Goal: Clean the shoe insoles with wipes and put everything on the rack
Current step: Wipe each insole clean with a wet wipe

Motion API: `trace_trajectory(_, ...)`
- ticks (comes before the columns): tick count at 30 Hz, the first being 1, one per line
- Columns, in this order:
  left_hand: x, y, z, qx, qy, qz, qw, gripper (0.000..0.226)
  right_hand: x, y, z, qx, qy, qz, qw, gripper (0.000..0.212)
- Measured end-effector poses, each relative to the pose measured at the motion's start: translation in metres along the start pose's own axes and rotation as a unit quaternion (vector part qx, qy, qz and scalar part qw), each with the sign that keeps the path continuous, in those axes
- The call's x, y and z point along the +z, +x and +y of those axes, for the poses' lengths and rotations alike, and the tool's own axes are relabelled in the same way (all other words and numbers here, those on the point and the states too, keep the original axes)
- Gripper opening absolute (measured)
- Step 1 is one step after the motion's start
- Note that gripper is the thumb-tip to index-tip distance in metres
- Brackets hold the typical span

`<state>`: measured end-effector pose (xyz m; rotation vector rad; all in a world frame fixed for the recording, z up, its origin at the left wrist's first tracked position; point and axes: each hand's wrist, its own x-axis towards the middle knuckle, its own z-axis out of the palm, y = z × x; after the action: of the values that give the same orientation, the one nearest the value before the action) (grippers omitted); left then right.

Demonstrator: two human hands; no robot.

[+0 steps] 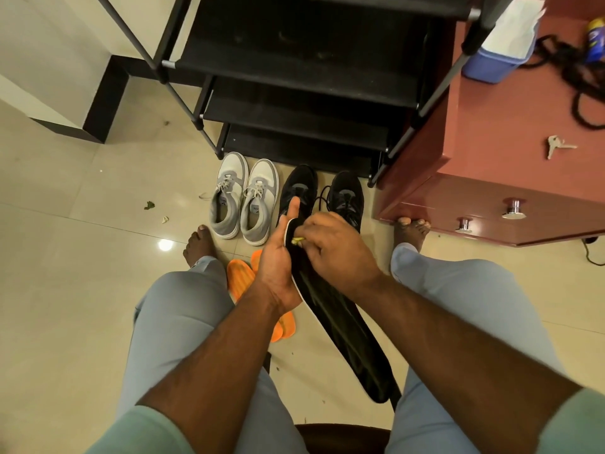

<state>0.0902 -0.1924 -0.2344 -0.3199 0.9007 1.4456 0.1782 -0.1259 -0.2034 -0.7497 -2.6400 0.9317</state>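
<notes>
A black insole (pixel 343 326) is held over a glossy cream tile floor (pixel 82 273) between the knees. It is gripped near its top edge by the left hand (pixel 278 253), thumb raised. A small yellowish wad (pixel 297 240), perhaps a wipe, is pinched against it by the curled right hand (pixel 337 250). Orange insoles (pixel 240 280) lie on the tiles below. Grey sneakers (pixel 244 194) and black sneakers (pixel 327 194) are lined up before a black rack (pixel 294 103), beside a reddish cabinet (pixel 497 152).
</notes>
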Motion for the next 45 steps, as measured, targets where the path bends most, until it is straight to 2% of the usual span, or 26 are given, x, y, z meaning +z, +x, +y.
trace_trajectory(4, -0.004, 0.003, 0.005, 0.014, 0.002, 0.022, 1.000, 0.047, 0.000, -0.024, -0.008, -0.038, 0.035, -0.054, 0.997, 0.015)
trace_trajectory(7, 0.000, 0.002, 0.002, -0.010, 0.019, 0.027, 0.999, 0.055, -0.002, -0.016, -0.003, -0.011, 0.012, -0.031, 0.999, 0.015)
trace_trajectory(11, 0.004, -0.006, 0.001, -0.040, 0.001, 0.014, 0.999, 0.082, 0.001, 0.007, 0.007, 0.015, -0.029, 0.019, 0.999, 0.013)
trace_trajectory(14, 0.000, -0.003, 0.008, -0.026, 0.005, 0.010, 1.000, 0.098, 0.001, 0.000, 0.004, -0.004, -0.023, -0.029, 0.999, 0.012)
trace_trajectory(18, 0.000, 0.003, 0.009, -0.015, 0.026, 0.000, 1.000, 0.091, -0.003, -0.013, 0.007, -0.034, -0.023, -0.078, 0.996, 0.016)
trace_trajectory(22, 0.005, 0.003, 0.010, -0.010, 0.056, 0.002, 0.998, 0.082, 0.000, -0.003, 0.010, -0.021, -0.056, -0.043, 0.997, 0.015)
trace_trajectory(27, 0.001, 0.003, 0.012, -0.011, 0.061, 0.016, 0.998, 0.081, 0.006, 0.002, 0.009, -0.008, -0.080, -0.019, 0.997, 0.020)
trace_trajectory(32, 0.005, 0.002, 0.008, -0.034, 0.046, 0.023, 0.998, 0.085, 0.004, 0.009, 0.008, 0.057, -0.077, 0.020, 0.995, 0.019)
trace_trajectory(37, -0.001, 0.010, 0.008, 0.028, 0.022, 0.025, 0.999, 0.078, 0.002, -0.013, -0.004, 0.093, -0.062, -0.065, 0.992, 0.018)
trace_trajectory(42, 0.003, 0.004, -0.003, -0.032, 0.029, 0.029, 0.999, 0.074, 0.001, 0.012, 0.002, 0.118, -0.047, 0.018, 0.992, 0.020)
trace_trajectory(45, 0.002, 0.003, -0.002, -0.032, 0.025, 0.044, 0.998, 0.072, -0.001, 0.021, 0.002, 0.128, -0.051, -0.002, 0.990, 0.022)
